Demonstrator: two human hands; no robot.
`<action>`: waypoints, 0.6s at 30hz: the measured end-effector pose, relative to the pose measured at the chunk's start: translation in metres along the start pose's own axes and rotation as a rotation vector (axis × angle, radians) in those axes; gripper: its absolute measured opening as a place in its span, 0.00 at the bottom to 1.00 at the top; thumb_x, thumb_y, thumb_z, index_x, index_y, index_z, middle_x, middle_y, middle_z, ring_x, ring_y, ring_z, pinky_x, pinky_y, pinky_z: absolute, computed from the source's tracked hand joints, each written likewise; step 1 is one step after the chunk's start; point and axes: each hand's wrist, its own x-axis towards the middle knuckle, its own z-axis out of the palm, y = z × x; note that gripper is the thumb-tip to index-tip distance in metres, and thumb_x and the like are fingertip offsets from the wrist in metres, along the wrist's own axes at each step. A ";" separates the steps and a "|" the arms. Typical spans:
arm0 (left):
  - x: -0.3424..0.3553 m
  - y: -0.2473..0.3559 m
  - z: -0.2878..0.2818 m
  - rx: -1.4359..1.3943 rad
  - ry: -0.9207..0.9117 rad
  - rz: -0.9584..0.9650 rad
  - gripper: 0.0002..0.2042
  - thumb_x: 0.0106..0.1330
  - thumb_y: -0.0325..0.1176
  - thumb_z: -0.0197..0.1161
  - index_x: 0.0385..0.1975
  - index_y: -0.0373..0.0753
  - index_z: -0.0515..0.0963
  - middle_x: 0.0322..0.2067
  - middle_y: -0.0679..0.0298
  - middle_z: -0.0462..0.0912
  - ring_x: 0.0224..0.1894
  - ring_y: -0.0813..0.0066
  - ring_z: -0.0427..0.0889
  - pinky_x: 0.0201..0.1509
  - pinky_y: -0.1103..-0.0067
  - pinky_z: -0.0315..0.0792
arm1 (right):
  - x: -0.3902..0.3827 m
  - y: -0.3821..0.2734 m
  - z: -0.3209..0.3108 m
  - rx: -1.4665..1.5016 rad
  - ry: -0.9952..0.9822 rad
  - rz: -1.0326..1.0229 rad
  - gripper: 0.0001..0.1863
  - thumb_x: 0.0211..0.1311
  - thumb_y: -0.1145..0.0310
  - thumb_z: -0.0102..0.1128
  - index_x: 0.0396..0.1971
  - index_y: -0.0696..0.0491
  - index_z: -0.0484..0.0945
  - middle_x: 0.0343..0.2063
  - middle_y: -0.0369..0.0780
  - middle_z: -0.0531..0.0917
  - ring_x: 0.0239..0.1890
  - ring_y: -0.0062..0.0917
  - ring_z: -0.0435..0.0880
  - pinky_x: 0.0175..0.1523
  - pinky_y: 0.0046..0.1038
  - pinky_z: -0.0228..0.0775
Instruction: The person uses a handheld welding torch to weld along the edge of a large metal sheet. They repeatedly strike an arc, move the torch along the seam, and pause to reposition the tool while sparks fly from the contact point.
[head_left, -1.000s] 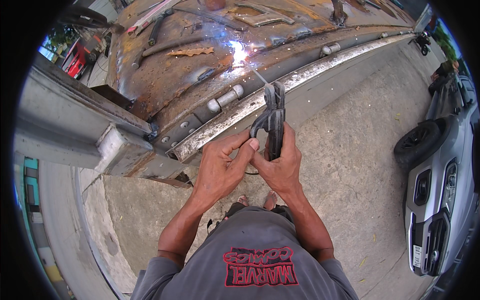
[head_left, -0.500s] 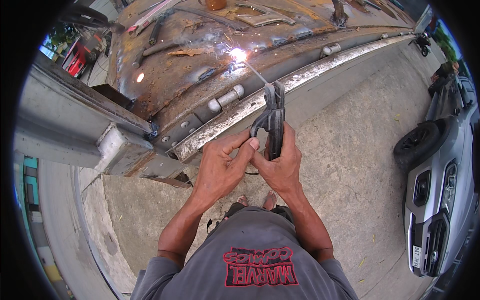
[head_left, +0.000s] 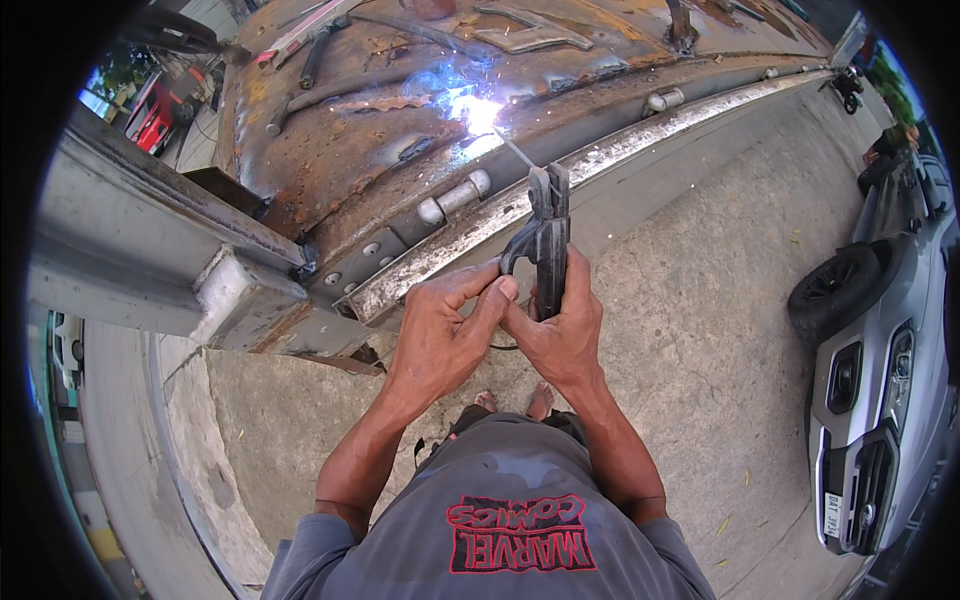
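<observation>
Both my hands are closed on a black welding electrode holder (head_left: 552, 235). My right hand (head_left: 560, 335) wraps its body from the right, and my left hand (head_left: 450, 325) pinches its lever side, the two thumbs close together. A short welding rod (head_left: 517, 150) sticks out of the jaws toward the upper left. Its tip meets a rusty steel plate (head_left: 340, 150) in a blinding arc (head_left: 478, 113) with sparks and bluish smoke. Glare hides the exact contact spot. Just below the arc, a hinge barrel (head_left: 453, 197) sits on the plate's edge.
A hammer (head_left: 340, 98) and a flat angled metal piece (head_left: 530, 32) lie on the plate. A light metal rail (head_left: 640, 140) runs along its near edge. To the left stands a grey steel beam (head_left: 130, 230). A silver pickup (head_left: 880, 390) is parked at right on the concrete.
The arc glare has grown wider and bluer, with more smoke above it. The rod's visible part looks slightly shorter. My hands and the electrode holder have hardly moved.
</observation>
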 end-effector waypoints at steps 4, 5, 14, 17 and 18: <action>-0.001 0.000 -0.001 -0.004 -0.001 -0.014 0.18 0.78 0.38 0.65 0.55 0.28 0.86 0.35 0.60 0.90 0.37 0.81 0.82 0.44 0.78 0.77 | 0.001 -0.002 0.001 0.003 0.000 0.003 0.40 0.56 0.62 0.82 0.64 0.59 0.69 0.29 0.35 0.78 0.23 0.16 0.76 0.28 0.25 0.72; -0.001 -0.002 -0.001 0.008 0.000 -0.005 0.18 0.78 0.38 0.65 0.55 0.28 0.86 0.35 0.60 0.90 0.37 0.82 0.82 0.44 0.78 0.77 | 0.001 -0.003 0.001 -0.001 -0.002 0.006 0.40 0.56 0.62 0.82 0.64 0.59 0.69 0.29 0.35 0.78 0.23 0.16 0.76 0.28 0.25 0.72; -0.001 -0.008 -0.001 0.004 0.024 -0.003 0.17 0.78 0.39 0.65 0.47 0.27 0.87 0.33 0.61 0.90 0.36 0.82 0.80 0.41 0.77 0.77 | 0.001 -0.004 0.003 0.004 0.002 0.013 0.40 0.56 0.62 0.82 0.64 0.60 0.70 0.31 0.36 0.79 0.24 0.16 0.76 0.28 0.25 0.71; 0.000 -0.005 -0.003 0.010 0.005 -0.014 0.17 0.79 0.39 0.64 0.45 0.26 0.87 0.33 0.61 0.90 0.36 0.82 0.81 0.42 0.78 0.77 | 0.001 -0.002 0.003 0.003 -0.002 0.011 0.41 0.56 0.62 0.82 0.65 0.60 0.69 0.31 0.36 0.79 0.24 0.16 0.76 0.28 0.25 0.72; 0.000 -0.007 -0.003 0.010 0.008 -0.008 0.17 0.79 0.39 0.64 0.46 0.26 0.87 0.33 0.61 0.90 0.36 0.82 0.81 0.42 0.78 0.77 | 0.001 -0.002 0.003 -0.003 -0.001 0.004 0.41 0.56 0.61 0.82 0.65 0.60 0.69 0.31 0.36 0.79 0.24 0.16 0.76 0.28 0.25 0.72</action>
